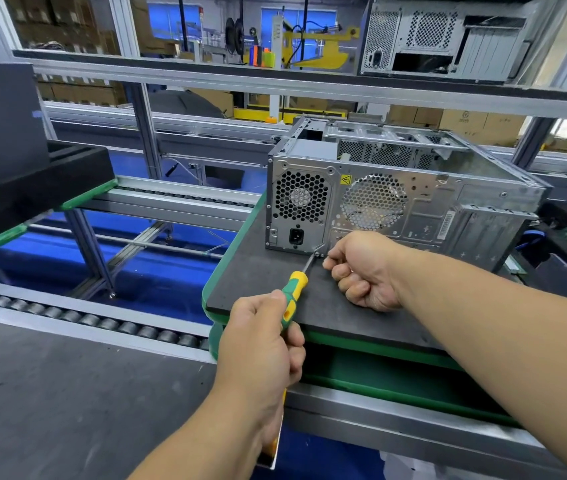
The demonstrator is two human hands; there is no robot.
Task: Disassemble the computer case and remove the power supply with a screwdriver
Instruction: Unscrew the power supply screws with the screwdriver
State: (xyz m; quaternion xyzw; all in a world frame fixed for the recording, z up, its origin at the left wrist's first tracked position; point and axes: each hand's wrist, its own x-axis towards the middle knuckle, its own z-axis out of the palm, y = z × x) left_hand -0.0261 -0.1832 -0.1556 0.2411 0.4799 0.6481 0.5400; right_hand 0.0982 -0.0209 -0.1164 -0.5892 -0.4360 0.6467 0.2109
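— On the dark pad [261, 282] of the green-edged pallet [372, 344], what is lying there?

— The case [410, 195] is lying on its side, rear panel facing the person and its top side open, so the metal frame inside is showing. The power supply [301, 209] is still sitting in the panel's left end, with its honeycomb fan grille and black socket.

— What is the left hand [261, 344] doing?

— It is gripping the screwdriver [292, 292], fingers curling round the green-and-yellow handle. The shaft is angling up and to the right, and the tip is meeting a screw [316, 253] at the lower right corner of the power supply.

— And the right hand [365, 271]?

— It is resting on the pad just beside the tip, in a loose fist touching the panel's lower edge. Whether the fingertips are pinching anything is not showing.

— What else is standing around?

— A roller conveyor [78, 317] is running along the left, below the pallet. A black tray [33, 181] is sitting on another green pallet at far left. A second case [448, 36] is standing on the shelf above, top right, and cardboard boxes [465, 121] are showing behind the aluminium frame.
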